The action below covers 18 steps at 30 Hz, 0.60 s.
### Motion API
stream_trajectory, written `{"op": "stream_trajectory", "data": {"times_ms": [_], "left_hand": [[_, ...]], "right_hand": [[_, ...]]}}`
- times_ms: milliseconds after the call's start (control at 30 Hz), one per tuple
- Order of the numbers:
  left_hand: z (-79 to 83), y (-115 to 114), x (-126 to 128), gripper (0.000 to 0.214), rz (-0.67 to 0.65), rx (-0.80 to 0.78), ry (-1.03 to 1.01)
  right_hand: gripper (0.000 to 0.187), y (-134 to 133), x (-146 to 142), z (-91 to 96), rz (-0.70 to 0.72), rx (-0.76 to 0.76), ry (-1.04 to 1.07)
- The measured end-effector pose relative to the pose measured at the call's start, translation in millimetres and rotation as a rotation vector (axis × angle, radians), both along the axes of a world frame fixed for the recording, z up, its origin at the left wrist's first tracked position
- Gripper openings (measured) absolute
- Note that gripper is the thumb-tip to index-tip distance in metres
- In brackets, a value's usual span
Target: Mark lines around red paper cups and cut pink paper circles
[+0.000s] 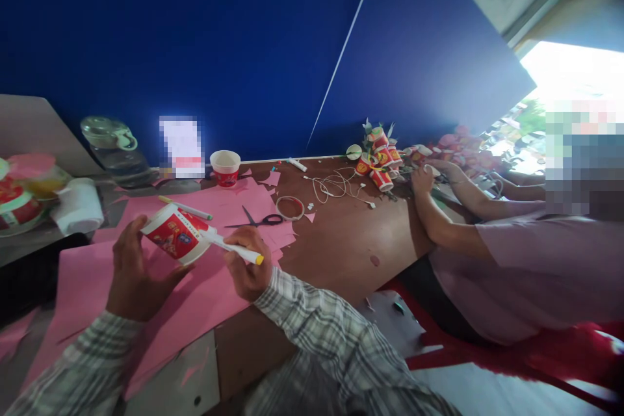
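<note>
My left hand point(139, 273) grips a red and white paper cup point(176, 234), tilted on its side above pink paper point(92, 279). In my right hand point(249, 264) is a white marker point(238, 248) with a yellow end, its tip at the cup's printed side. Behind the cup lies another marker point(188, 208) with a green end. A pair of scissors point(263, 218) rests spread at the paper's torn edge, beside a roll of tape point(290, 208). Further back an upright paper cup point(225, 169) stands near the blue wall.
To the left are a clear water bottle point(117, 149) and a white paper roll point(80, 205). White cables point(331, 185) lie on the brown table point(341, 253). Stacked cups with leaves point(383, 159) stand at the back right, near a co-worker's hands point(424, 179).
</note>
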State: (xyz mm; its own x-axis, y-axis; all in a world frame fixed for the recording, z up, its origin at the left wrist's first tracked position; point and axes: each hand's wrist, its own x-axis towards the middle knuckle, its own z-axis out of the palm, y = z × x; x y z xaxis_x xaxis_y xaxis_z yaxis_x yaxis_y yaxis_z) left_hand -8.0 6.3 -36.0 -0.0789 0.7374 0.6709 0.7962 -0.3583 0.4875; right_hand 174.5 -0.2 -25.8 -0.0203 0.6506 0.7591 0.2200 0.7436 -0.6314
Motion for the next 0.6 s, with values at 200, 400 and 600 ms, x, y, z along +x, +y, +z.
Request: {"op": "stream_trajectory", "data": {"times_ms": [200, 400, 600], "left_hand": [[0.8, -1.8, 2.7, 0.101, -0.021, 0.025, 0.031], [-5.1, 2.5, -5.8, 0.105, -0.015, 0.017, 0.061], [-2.5, 1.2, -2.2, 0.102, -0.006, 0.023, 0.02]], "right_hand": [[0.015, 4.0, -0.4, -1.4, -0.009, -0.043, -0.045], [0.016, 2.1, 4.2, 2.3, 0.089, -0.092, -0.018], [0.019, 1.4, 5.7, -0.4, 0.065, -0.123, -0.006]]}}
